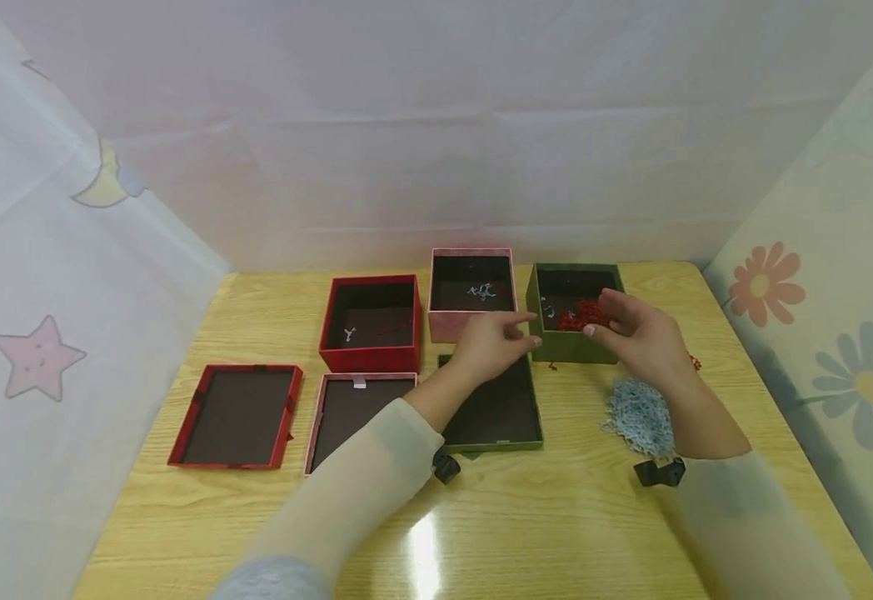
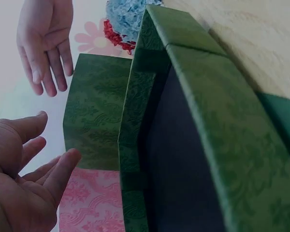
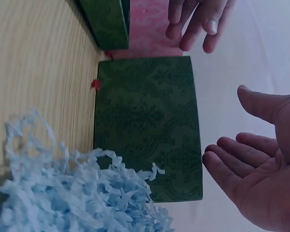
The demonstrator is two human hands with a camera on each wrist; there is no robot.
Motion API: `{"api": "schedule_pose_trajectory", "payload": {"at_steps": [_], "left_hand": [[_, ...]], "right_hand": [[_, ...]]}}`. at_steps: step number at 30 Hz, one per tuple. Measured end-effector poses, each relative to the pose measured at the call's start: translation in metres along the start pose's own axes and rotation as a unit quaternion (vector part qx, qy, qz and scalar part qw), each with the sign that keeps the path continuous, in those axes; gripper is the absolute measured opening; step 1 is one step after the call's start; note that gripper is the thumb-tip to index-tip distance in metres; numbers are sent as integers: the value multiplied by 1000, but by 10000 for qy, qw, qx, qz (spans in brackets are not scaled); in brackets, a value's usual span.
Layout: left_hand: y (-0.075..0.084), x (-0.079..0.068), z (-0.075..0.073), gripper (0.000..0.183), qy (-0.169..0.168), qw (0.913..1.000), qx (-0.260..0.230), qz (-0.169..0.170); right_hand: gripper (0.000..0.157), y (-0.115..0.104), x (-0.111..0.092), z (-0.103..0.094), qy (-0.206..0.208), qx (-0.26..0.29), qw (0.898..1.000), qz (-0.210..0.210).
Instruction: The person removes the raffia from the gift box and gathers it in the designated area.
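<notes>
Both hands are raised over the green box (image 1: 575, 346), which stands at the back right with red shredded paper (image 1: 585, 314) inside. My left hand (image 1: 491, 343) is at the box's left front corner, its fingers loosely bent around nothing. Over the right side of the box, my right hand (image 1: 642, 337) has its palm turned inward and its fingers apart; it holds nothing. A heap of light blue shredded paper (image 1: 639, 417) lies on the table below the right wrist. Under the left forearm lies the green lid (image 1: 500, 408), inner side up.
A pink box (image 1: 447, 327) with a few blue shreds and a red box (image 1: 369, 358) with small scraps stand left of the green one. A red lid (image 1: 237, 417) and a pink lid (image 1: 354, 408) lie in front. Fabric walls enclose the wooden table (image 1: 556, 517).
</notes>
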State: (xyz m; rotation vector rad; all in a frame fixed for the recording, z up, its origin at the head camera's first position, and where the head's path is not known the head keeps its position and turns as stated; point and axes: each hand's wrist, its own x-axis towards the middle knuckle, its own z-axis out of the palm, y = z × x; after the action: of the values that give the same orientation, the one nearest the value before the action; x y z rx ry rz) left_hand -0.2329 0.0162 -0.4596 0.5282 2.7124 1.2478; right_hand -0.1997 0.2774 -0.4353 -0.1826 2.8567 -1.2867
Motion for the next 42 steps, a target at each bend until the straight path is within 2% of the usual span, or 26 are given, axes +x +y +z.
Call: {"api": "schedule_pose_trajectory", "payload": {"at_steps": [4,13,19,25,31,37,42], "left_hand": [[1,3,5,43,37,10000,20,-45],[7,11,16,42,-64,10000,12,-51],[10,16,22,41,-118,9993,319,-119],[6,18,27,38,-42,9985,525,-111],[2,17,28,36,38,9969,786,-52],[3,15,26,36,45,9959,900,-90],[6,13,27,36,4,9944,1052,-101]], "right_hand": [[77,2,11,-1,47,-146,9999,22],[79,2,37,5,-163,-529,9983,203],[82,4,56,11,-444,-1024,9934,270],[90,3,68,18,-921,-1207,9872,488],[94,2,79,22,-1400,-1614,9755,517],[90,-1,94,23,-1941,-2103,9567,528],[88,5,105,24,-2183,-2421,9439,522]]}}
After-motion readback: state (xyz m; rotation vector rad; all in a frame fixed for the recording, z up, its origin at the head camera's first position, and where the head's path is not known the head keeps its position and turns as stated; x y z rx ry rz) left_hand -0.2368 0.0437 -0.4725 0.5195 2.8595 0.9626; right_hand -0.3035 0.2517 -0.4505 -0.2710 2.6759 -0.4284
